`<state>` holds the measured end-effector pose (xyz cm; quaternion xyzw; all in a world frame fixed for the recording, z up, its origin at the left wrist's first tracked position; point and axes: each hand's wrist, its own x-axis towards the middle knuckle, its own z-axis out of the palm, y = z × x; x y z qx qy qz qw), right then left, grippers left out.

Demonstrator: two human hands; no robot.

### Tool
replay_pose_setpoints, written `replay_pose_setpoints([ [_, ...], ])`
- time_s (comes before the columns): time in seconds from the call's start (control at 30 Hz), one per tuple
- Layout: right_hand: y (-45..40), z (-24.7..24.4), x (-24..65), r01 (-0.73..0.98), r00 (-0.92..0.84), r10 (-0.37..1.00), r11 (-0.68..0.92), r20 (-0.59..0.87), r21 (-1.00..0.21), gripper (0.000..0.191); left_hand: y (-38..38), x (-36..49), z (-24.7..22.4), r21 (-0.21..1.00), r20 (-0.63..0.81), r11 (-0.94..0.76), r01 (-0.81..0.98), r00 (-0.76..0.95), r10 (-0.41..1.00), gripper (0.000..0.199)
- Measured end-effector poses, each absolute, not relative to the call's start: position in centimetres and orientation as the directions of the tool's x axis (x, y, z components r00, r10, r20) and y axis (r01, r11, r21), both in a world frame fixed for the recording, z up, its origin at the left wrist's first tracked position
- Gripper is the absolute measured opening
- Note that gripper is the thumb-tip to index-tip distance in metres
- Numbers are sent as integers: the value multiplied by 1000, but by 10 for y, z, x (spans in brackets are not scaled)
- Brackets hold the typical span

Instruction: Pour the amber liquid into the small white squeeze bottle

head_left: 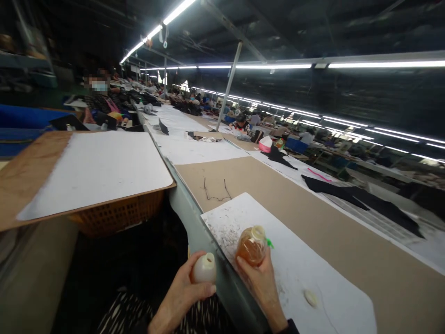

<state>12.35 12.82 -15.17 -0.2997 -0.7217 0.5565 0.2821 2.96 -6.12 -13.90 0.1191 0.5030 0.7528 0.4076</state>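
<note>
My left hand (186, 290) is wrapped round a small white plastic bottle (204, 269) with an uncapped mouth, near the table's edge. A larger clear bottle (251, 246) of amber liquid, also without a lid, is gripped in my right hand (260, 283). Something bright green (269, 243) shows just behind its neck. The right hand is over a white board (243, 208) with dark smudges. To the right on this board lies a pale oval piece (310, 298), perhaps a lid; I cannot tell. The two bottles are apart, both roughly upright.
Eyeglasses (217, 198) lie on the brown tabletop (278, 195) ahead. On the left, a white-topped board (111, 162) rests above an orange basket (118, 215). Black fabric pieces (361, 199) lie along the right. A slanted pole (229, 88) rises farther back, with people working beyond.
</note>
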Motion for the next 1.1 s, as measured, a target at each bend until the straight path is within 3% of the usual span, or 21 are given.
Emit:
replay_pose_setpoints([
  [0.3,105,-117,148,280,-649,750,391,127,-877,66,-80,20,-143,893,-192,-154,-423,-667,720,73],
  [0.47,104,-105,148,342,-735,659,564,159,-752,75,-87,17,-145,907,-154,-170,-384,-680,717,74],
  [0.57,114,-106,142,295,-783,554,731,283,-615,68,-94,14,-145,934,-129,-156,-321,-709,693,73],
  [0.73,130,-102,125,179,-827,287,949,483,-258,58,-106,11,-138,939,-134,-153,-309,-736,663,72],
  [0.87,131,-88,111,130,-857,163,986,489,-101,59,-109,10,-133,902,-161,-206,-380,-737,656,77],
  [1.1,126,-73,90,39,-848,-44,989,528,145,53,-112,6,-127,921,-108,-225,-319,-763,638,62],
])
